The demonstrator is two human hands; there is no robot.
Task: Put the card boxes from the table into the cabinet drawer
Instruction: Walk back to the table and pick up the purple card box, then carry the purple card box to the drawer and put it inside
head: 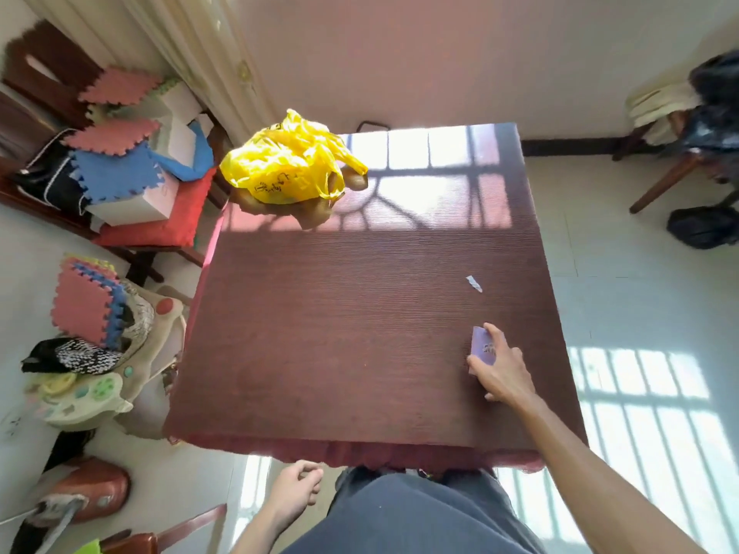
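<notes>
Here the right hand (504, 367) closes on the purple card box (483, 346) near the bench (340, 333) right edge, seemingly pinching it; pinch both long sides squarely (left hand (294, 491) hangs loosely curled, empty).

Table (360, 333): centre of view, person standing at its near edge.
Card box (483, 347): on table, near right side, under right hand (502, 373).
Paper scrap (474, 283): on table, just beyond card box.
Plastic bag (288, 161): on table, far left corner.
Left hand (294, 491): below near edge, off table.
Chair (160, 217): left of table, foam mats (116, 169) piled on it.
</notes>
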